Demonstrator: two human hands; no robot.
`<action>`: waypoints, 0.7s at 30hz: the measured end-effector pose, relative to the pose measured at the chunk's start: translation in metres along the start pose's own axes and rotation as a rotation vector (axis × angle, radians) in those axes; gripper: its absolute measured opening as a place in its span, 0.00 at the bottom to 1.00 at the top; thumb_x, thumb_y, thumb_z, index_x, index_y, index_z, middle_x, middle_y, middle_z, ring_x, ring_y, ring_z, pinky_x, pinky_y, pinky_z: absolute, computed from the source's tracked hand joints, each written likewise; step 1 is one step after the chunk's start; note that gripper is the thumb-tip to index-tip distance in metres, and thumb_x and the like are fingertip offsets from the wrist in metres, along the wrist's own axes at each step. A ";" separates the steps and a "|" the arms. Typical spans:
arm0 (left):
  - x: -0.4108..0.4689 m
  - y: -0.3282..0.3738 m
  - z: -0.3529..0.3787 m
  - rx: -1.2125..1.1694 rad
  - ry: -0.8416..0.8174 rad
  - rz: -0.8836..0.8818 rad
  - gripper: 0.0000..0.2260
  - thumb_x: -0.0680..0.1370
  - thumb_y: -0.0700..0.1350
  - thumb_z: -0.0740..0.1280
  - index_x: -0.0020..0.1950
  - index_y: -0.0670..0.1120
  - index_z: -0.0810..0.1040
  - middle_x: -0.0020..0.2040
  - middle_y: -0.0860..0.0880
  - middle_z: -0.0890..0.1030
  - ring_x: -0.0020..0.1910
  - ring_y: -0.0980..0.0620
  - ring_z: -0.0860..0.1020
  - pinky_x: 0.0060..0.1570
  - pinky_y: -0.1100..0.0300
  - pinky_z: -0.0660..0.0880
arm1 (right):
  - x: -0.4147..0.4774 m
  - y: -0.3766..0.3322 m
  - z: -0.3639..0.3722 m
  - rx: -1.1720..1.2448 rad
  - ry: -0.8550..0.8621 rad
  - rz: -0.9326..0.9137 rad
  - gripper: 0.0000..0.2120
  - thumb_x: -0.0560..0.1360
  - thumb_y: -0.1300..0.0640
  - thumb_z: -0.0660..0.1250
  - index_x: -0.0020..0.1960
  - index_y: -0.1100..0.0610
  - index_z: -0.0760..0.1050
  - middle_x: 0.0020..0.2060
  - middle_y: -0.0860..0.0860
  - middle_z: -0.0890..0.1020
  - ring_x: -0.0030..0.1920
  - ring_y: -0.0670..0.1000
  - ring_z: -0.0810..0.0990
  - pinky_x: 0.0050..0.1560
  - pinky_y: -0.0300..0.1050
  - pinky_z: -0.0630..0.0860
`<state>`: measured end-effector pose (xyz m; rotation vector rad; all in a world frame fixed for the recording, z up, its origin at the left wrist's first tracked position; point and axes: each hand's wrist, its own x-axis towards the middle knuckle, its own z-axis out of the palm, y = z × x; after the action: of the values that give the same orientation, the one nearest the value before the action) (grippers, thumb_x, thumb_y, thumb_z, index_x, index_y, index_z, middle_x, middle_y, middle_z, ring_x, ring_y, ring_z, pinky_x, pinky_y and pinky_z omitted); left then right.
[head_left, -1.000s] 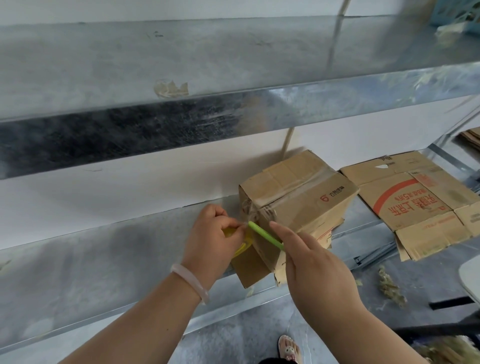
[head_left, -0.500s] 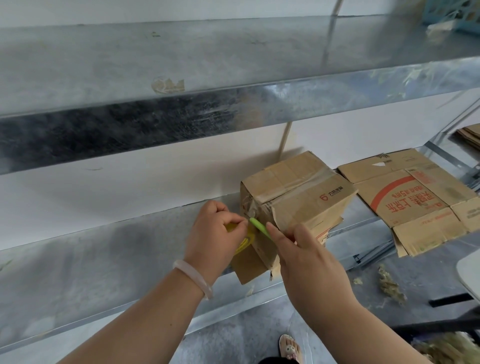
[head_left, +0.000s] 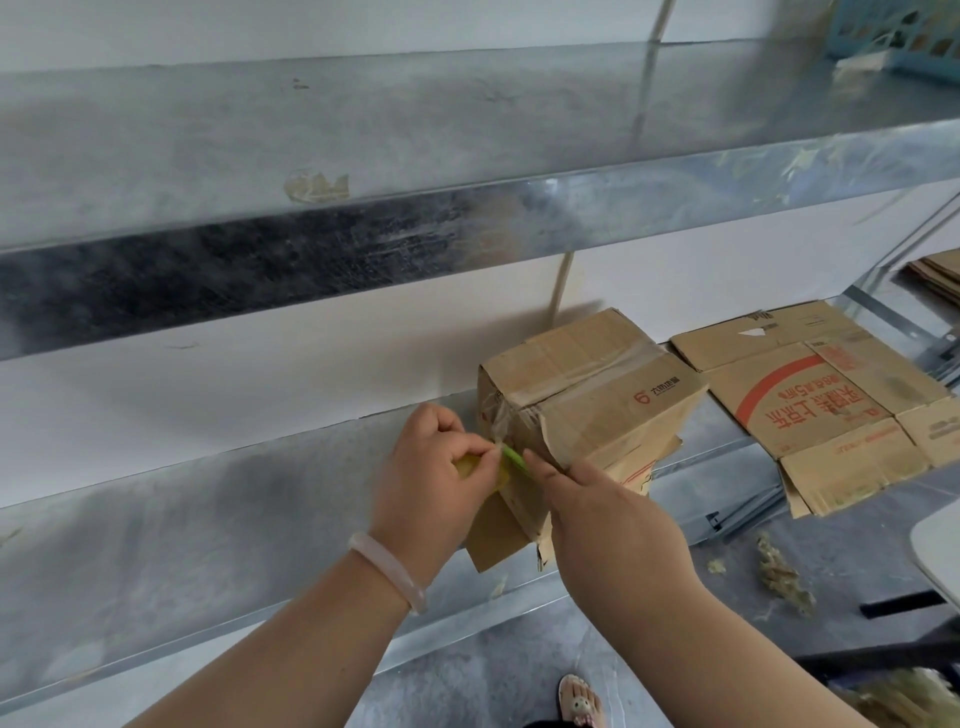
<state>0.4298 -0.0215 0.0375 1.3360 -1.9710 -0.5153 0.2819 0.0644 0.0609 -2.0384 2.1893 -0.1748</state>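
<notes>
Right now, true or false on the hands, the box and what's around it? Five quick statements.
1. The left hand grips a yellow object. True.
2. The right hand lies flat on top of the cardboard box. False: it pinches a green strip at the box's near corner.
3. Clear tape runs across the top of the box. True.
4. The flattened cardboard lies to the left of the box. False: it lies to the box's right, on the same metal shelf.
5. A pale bracelet sits on the right wrist. False: it is on the left wrist.
</notes>
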 end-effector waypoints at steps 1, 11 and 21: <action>0.001 -0.001 -0.001 -0.011 0.016 -0.007 0.05 0.73 0.49 0.72 0.44 0.49 0.84 0.44 0.55 0.70 0.45 0.63 0.70 0.37 0.75 0.65 | 0.000 0.001 0.002 -0.011 -0.005 0.003 0.29 0.82 0.56 0.55 0.78 0.38 0.48 0.59 0.44 0.72 0.50 0.50 0.80 0.49 0.46 0.80; 0.022 -0.046 -0.021 0.285 0.089 0.081 0.03 0.73 0.45 0.73 0.42 0.46 0.83 0.46 0.51 0.73 0.37 0.52 0.74 0.35 0.61 0.69 | -0.016 0.022 0.011 0.285 0.342 -0.178 0.18 0.81 0.50 0.54 0.69 0.49 0.69 0.42 0.38 0.76 0.26 0.42 0.70 0.22 0.29 0.66; -0.026 -0.092 0.017 0.646 -0.108 0.063 0.14 0.70 0.52 0.59 0.37 0.54 0.84 0.45 0.54 0.82 0.41 0.47 0.81 0.45 0.55 0.65 | 0.026 0.166 -0.001 0.669 0.474 0.402 0.16 0.79 0.64 0.57 0.65 0.53 0.66 0.56 0.54 0.71 0.52 0.55 0.72 0.53 0.50 0.75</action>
<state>0.4833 -0.0348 -0.0427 1.6350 -2.3712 0.1057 0.1174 0.0501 0.0307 -1.2523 2.2785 -1.2473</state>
